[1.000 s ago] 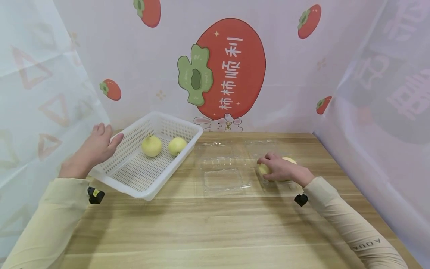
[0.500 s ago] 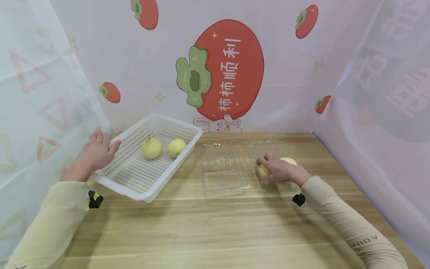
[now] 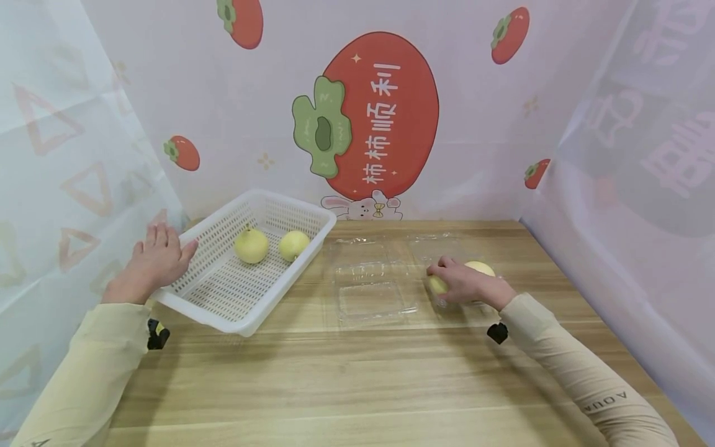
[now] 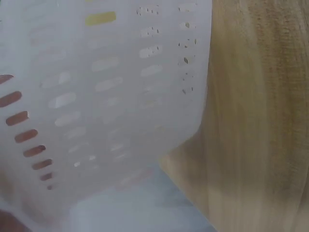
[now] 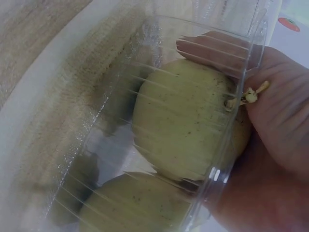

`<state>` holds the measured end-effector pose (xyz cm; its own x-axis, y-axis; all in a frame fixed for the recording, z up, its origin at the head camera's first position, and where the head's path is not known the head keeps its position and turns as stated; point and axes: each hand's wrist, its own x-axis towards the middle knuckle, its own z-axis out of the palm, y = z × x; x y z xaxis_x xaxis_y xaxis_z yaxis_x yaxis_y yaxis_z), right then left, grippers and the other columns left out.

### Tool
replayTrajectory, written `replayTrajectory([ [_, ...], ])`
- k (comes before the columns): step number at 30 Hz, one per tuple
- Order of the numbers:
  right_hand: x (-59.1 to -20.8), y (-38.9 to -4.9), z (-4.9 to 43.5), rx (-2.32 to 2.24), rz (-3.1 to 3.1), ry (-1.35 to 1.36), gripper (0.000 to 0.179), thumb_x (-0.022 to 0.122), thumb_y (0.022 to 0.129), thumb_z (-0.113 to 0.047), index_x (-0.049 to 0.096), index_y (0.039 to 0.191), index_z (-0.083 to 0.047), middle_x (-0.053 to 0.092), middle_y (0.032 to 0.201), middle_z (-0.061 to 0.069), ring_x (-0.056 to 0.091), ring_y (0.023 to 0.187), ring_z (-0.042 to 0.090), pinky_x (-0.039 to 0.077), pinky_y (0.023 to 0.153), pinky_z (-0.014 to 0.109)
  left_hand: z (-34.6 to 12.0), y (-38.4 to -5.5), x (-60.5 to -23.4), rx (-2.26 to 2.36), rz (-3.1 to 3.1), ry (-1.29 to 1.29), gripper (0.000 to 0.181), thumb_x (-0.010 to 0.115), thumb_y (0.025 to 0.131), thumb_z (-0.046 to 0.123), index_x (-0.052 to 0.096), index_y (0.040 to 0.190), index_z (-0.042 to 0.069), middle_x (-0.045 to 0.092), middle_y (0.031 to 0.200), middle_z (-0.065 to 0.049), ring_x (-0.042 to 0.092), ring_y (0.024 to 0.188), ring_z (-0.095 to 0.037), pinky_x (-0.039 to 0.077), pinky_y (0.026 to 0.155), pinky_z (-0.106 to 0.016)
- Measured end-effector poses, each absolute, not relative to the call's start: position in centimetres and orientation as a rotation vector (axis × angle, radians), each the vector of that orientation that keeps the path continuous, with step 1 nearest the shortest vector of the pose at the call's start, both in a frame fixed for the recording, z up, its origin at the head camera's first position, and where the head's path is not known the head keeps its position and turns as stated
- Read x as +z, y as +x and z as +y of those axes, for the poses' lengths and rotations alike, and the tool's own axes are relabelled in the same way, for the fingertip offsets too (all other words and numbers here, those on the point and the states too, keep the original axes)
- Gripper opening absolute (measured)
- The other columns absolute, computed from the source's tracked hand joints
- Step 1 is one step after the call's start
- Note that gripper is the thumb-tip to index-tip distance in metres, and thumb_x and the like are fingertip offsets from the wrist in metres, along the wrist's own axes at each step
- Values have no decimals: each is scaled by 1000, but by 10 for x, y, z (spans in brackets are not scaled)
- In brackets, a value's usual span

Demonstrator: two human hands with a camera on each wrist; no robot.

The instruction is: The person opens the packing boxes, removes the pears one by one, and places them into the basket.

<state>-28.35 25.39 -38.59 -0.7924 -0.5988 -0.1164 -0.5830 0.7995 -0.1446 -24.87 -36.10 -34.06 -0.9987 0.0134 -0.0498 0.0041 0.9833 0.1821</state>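
Observation:
A white slotted plastic basket [image 3: 209, 295] stands at the left with two yellow pears inside, one [image 3: 251, 246] with its stem up and another [image 3: 294, 246] nearer the right wall. My left hand [image 3: 155, 264] is at the basket's left rim with its fingers extended; the left wrist view shows mostly the basket's outer wall [image 4: 106, 111]. At the right, my right hand [image 3: 463, 282] grips a pear [image 5: 188, 121] inside a clear plastic box [image 5: 217, 169]. A second pear [image 5: 135, 205] lies beside it in the same box. My hand hides part of both pears in the head view.
Another clear clamshell box [image 3: 371, 298] lies unfolded at mid-table, its lid half toward the back. The right box's lid [image 3: 436, 247] lies open behind it. Printed sheets [image 3: 475, 124] wall in the wooden table [image 3: 346, 379] at the back and sides.
My left hand has shifted slightly down and its fingers have moved a little along the rim. My right hand and its pear stay almost still; the view has tilted slightly.

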Motion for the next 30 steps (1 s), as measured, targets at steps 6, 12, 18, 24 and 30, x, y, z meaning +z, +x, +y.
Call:
replayTrajectory([
  [6,-388,-284,254,-178,2826,-939,48,71,85,-22,57,129,-8,51,113,15,49,91,22,45,70,32,-367,-251,-343,282,3089,59,84,10,104,47,-5,142,-26,-11,148,-49,-11,141,-61,5,110,-75],
  [12,-384,-283,255,-221,2823,-933,50,70,86,-22,56,131,-5,54,116,17,52,95,23,48,74,35,-368,-253,-345,287,3095,74,82,8,105,46,-5,143,-25,-15,148,-47,-13,141,-59,5,112,-73],
  [18,-380,-283,256,-210,2795,-934,51,69,86,-23,56,132,-5,54,119,16,52,96,22,47,75,34,-367,-254,-347,296,3107,67,84,9,104,49,-2,144,-24,-12,149,-47,-13,142,-58,6,112,-72],
  [24,-367,-282,251,-258,2783,-927,55,71,81,-23,57,132,-6,55,118,14,53,92,21,46,73,32,-368,-253,-349,283,3116,70,84,10,104,48,-2,144,-25,-10,149,-47,-11,142,-59,7,113,-72],
  [30,-355,-282,247,-231,2759,-957,55,71,77,-19,59,130,-7,57,115,12,52,87,18,44,71,29,-369,-252,-350,304,3107,63,85,9,104,50,-4,144,-24,-13,150,-46,-13,142,-57,5,113,-71],
])
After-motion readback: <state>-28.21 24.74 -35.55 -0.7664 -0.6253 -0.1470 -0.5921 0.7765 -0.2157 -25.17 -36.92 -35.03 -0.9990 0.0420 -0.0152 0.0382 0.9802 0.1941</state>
